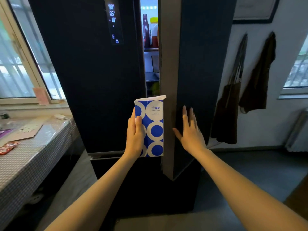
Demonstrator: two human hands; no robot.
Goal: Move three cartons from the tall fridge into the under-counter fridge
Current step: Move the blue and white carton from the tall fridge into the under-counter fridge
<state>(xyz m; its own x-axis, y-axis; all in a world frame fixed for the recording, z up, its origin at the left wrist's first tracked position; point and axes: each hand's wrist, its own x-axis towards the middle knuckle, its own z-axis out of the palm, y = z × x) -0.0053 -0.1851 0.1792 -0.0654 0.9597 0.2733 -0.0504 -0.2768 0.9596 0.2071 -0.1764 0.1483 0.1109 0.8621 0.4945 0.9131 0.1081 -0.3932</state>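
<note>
While the left hand [135, 135] grips a blue-and-white circle-patterned carton [150, 125] upright by its left side, arm extended, the carton sits in front of the tall fridge [93, 77], just outside the narrow door gap. Right hand [190, 129]: fingers straight, flat against the right fridge door [196, 55], which stands ajar. Bottles [150, 30] on the lit upper shelf.
</note>
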